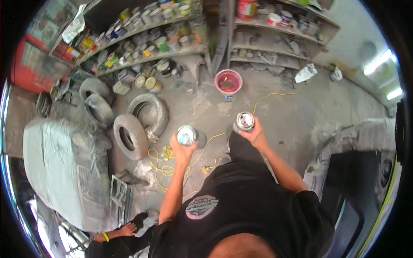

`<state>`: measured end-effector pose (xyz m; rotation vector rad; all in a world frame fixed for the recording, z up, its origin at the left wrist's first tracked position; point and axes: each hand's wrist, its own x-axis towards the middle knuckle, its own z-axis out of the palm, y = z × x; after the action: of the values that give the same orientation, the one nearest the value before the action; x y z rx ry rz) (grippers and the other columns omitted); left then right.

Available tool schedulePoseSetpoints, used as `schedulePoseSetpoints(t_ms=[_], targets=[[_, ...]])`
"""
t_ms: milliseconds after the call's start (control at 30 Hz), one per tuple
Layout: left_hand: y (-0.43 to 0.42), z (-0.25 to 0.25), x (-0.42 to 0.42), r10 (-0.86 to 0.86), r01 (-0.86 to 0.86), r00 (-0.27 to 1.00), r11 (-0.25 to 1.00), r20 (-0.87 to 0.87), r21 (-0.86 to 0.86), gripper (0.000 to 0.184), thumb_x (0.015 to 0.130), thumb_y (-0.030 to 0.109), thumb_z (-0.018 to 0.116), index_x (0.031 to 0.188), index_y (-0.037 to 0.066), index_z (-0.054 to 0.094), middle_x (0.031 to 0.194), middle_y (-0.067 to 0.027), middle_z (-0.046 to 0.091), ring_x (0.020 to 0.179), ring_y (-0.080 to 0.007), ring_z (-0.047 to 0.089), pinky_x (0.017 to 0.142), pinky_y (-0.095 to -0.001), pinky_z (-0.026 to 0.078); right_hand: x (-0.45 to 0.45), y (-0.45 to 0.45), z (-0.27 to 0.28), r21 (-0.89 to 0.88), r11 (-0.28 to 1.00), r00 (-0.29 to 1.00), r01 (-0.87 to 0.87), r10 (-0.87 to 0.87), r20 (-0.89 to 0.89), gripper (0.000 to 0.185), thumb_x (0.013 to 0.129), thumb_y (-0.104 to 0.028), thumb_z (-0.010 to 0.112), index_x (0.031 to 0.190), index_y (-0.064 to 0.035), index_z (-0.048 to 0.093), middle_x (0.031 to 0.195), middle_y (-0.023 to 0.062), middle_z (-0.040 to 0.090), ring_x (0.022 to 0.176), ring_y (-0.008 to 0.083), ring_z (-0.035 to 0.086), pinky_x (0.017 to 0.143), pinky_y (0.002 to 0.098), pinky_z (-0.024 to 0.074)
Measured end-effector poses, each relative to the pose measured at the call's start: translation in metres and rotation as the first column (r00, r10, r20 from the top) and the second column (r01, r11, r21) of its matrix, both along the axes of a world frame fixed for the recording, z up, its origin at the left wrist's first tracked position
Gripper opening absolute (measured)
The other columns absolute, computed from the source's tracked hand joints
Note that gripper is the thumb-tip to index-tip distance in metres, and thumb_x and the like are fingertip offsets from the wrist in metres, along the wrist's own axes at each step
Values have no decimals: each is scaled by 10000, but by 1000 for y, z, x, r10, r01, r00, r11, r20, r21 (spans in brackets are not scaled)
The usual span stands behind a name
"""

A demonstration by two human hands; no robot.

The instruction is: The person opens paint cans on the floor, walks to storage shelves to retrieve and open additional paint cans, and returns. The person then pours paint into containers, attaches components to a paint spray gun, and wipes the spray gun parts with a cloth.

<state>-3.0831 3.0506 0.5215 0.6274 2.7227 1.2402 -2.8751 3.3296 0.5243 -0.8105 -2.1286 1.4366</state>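
Observation:
My left hand (pixel 184 149) is wrapped round a metal can (pixel 186 135) with a shiny, pale greenish top. A second metal can (pixel 245 121), its top marked with dark stains, is gripped by my right hand (pixel 255 132). Both cans are held upright in front of my body, apart from each other, above the grey floor. Their labels and contents cannot be made out.
Shelves (pixel 180 53) crowded with cans line the back. A pink bucket (pixel 228 82) stands ahead. Tyres (pixel 130 136) and a yellow cord (pixel 163 172) lie on the floor at left. A covered object (pixel 60 167) is far left; another person's hand (pixel 128 229) shows lower left.

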Motion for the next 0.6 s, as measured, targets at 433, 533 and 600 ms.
schedulePoseSetpoints(t_ms=[433, 533, 600], targets=[[207, -33, -252, 82, -82, 997, 997, 4, 4, 946, 608, 284, 951, 1386, 27, 478, 1295, -216, 551, 1256, -418, 493, 1072, -514, 417, -313, 172, -55, -57, 987, 985, -152, 147, -88, 783, 779, -96, 884, 1451, -15, 490, 1353, 156, 636, 1267, 272, 627, 1084, 394, 486], [236, -32, -291, 53, -54, 998, 998, -32, -30, 933, 615, 275, 954, 1380, 41, 473, 1299, -210, 548, 1247, -421, 492, 1063, -515, 418, -378, 201, -62, 5, 986, 984, -167, 167, -58, 783, 772, -104, 894, 1439, -15, 495, 1336, 162, 643, 1251, 268, 633, 1073, 401, 487], [255, -23, -310, 99, -99, 995, 995, 3, -7, 941, 611, 248, 960, 1390, 56, 468, 1323, -218, 532, 1261, -437, 483, 1070, -527, 415, -427, 223, -73, -88, 976, 979, -201, 198, -48, 783, 772, -132, 903, 1430, -10, 497, 1319, 171, 649, 1241, 271, 636, 1066, 407, 487]])
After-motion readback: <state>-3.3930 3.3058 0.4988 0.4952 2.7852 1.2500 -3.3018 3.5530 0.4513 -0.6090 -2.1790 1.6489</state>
